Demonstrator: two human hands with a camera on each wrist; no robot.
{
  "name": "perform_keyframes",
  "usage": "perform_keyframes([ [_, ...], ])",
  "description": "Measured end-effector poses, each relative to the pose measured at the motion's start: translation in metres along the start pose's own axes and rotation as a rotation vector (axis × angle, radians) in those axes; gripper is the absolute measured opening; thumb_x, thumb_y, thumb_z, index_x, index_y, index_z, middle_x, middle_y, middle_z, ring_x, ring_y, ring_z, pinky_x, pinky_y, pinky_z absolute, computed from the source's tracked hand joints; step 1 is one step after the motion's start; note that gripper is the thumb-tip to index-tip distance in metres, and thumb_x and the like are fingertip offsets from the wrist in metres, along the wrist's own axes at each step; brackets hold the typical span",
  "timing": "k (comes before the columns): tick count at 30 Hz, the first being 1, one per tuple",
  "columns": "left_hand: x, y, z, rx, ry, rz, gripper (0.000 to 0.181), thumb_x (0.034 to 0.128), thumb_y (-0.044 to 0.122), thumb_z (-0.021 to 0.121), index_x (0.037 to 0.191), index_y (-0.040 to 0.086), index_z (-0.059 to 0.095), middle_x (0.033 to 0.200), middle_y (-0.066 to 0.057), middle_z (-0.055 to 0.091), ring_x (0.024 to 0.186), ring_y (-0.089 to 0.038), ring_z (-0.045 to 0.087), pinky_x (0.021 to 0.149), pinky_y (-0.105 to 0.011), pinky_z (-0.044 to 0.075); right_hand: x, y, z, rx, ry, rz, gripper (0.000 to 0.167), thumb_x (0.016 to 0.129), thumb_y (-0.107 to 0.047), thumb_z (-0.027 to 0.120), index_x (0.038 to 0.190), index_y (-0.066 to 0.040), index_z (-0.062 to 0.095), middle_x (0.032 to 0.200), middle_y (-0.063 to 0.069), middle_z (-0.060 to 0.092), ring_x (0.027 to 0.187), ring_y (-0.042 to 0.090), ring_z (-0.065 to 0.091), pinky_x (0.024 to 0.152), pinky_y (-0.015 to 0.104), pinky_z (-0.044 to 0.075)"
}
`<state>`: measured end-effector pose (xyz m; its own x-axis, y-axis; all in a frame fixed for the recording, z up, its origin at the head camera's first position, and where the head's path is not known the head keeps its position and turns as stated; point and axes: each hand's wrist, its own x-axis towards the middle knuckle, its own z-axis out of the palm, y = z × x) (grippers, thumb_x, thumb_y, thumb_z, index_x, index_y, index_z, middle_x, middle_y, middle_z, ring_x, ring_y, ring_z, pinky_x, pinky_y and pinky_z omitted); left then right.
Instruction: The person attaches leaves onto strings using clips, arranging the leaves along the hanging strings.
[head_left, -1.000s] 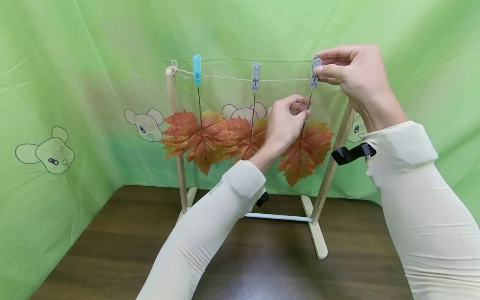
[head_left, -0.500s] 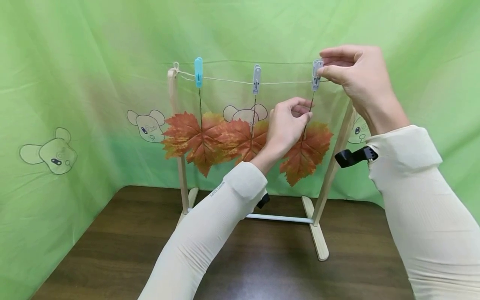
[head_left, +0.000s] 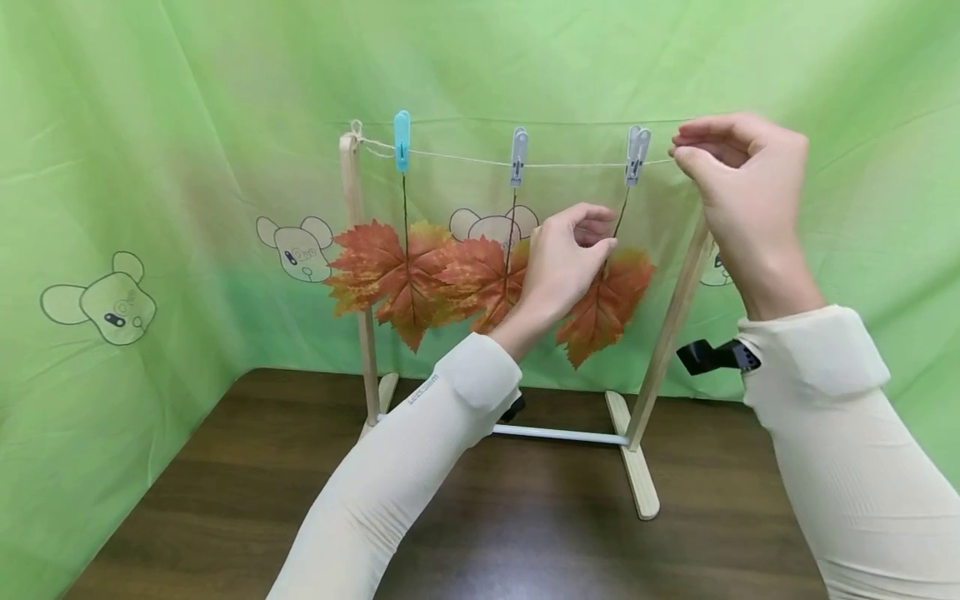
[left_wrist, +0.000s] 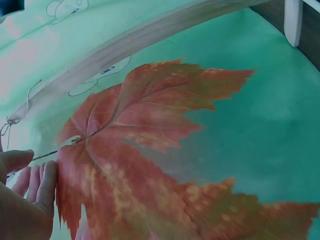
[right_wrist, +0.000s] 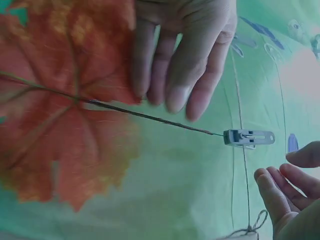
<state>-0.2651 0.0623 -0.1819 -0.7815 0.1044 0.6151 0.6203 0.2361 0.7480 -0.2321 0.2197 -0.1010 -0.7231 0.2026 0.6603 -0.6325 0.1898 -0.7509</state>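
Three orange-red maple leaves hang by their stems from a string (head_left: 465, 158). A blue clothespin (head_left: 402, 142) holds the left leaf (head_left: 408, 283), and a grey clothespin (head_left: 518, 157) the middle leaf (head_left: 483, 275). Another grey clothespin (head_left: 637, 156) clips the stem of the right leaf (head_left: 600, 321). My left hand (head_left: 562, 262) is beside that stem, thumb and fingers apart; in the right wrist view its fingers (right_wrist: 178, 97) lie loosely extended above the stem (right_wrist: 150, 117). My right hand (head_left: 750, 192) is just right of the right clothespin, apart from it, fingers loosely bent and holding nothing.
Wooden posts (head_left: 675, 325) carry the string, standing on flat feet (head_left: 637, 483) joined by a white rod (head_left: 558, 432). The frame stands on a dark brown wooden table (head_left: 525, 517). Behind hangs a green curtain (head_left: 187, 167) with mouse drawings.
My right hand has let go of the right grey clothespin and moved right and slightly down. The left hand has shifted slightly, its thumb and fingers coming away from the stem.
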Motion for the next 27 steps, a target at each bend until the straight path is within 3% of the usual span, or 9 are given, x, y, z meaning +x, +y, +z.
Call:
perform_keyframes([
  [4,-0.012,-0.005,-0.008,0.013,0.019,0.056,0.027,0.0963,0.007,0.075,0.123,0.007,0.074,0.113,-0.007,0.076,0.098,-0.010,0.071,0.086,-0.014,0.053,-0.017,0.008,-0.008,-0.074,0.013,-0.040,0.018,0.092,0.001,0.070,0.105,-0.004,0.081,0.094,-0.007,0.078,0.091,0.008,0.073,0.084,0.011,0.055],
  [10,-0.040,-0.016,-0.027,0.037,0.004,0.162,0.022,0.1005,0.012,0.070,0.121,0.006,0.075,0.110,-0.006,0.076,0.100,-0.014,0.071,0.091,-0.022,0.057,-0.045,0.027,-0.012,-0.360,0.051,-0.115,0.019,0.097,-0.007,0.069,0.113,-0.008,0.080,0.103,-0.010,0.079,0.094,-0.002,0.070,0.088,0.010,0.055],
  [16,-0.073,-0.033,-0.052,0.132,0.005,0.190,0.025,0.1062,0.021,0.062,0.126,0.009,0.074,0.117,-0.003,0.074,0.103,-0.015,0.068,0.091,-0.040,0.058,-0.076,0.045,-0.016,-0.478,0.010,-0.168,0.024,0.100,-0.007,0.066,0.121,-0.001,0.076,0.119,0.013,0.076,0.101,-0.009,0.064,0.099,0.015,0.053],
  [19,-0.088,-0.041,-0.064,0.221,-0.018,0.166,0.030,0.1082,0.028,0.058,0.132,0.014,0.071,0.127,-0.001,0.072,0.115,-0.017,0.068,0.097,-0.043,0.056,-0.091,0.058,-0.019,-0.527,-0.054,-0.216,0.028,0.100,-0.006,0.065,0.126,0.004,0.071,0.126,0.024,0.072,0.114,0.011,0.068,0.105,0.013,0.048],
  [23,-0.106,-0.053,-0.081,0.340,-0.059,0.119,0.038,0.1089,0.037,0.054,0.139,0.019,0.067,0.141,0.002,0.067,0.134,-0.019,0.061,0.109,-0.048,0.051,-0.112,0.076,-0.021,-0.615,-0.130,-0.295,0.037,0.099,-0.005,0.067,0.133,0.007,0.065,0.134,0.030,0.066,0.126,0.048,0.062,0.112,0.042,0.051],
  [26,-0.118,-0.063,-0.094,0.442,-0.088,0.084,0.043,0.1087,0.043,0.051,0.144,0.021,0.063,0.147,0.003,0.062,0.140,-0.021,0.057,0.111,-0.052,0.049,-0.126,0.086,-0.022,-0.692,-0.177,-0.322,0.043,0.098,-0.008,0.069,0.139,0.005,0.061,0.138,0.030,0.064,0.127,0.053,0.059,0.104,0.068,0.046],
  [27,-0.122,-0.067,-0.098,0.479,-0.100,0.075,0.045,0.1085,0.044,0.051,0.146,0.022,0.062,0.149,0.003,0.061,0.141,-0.021,0.055,0.112,-0.053,0.048,-0.131,0.089,-0.023,-0.718,-0.193,-0.318,0.045,0.098,-0.010,0.068,0.141,0.003,0.060,0.140,0.028,0.063,0.129,0.053,0.058,0.103,0.069,0.046],
])
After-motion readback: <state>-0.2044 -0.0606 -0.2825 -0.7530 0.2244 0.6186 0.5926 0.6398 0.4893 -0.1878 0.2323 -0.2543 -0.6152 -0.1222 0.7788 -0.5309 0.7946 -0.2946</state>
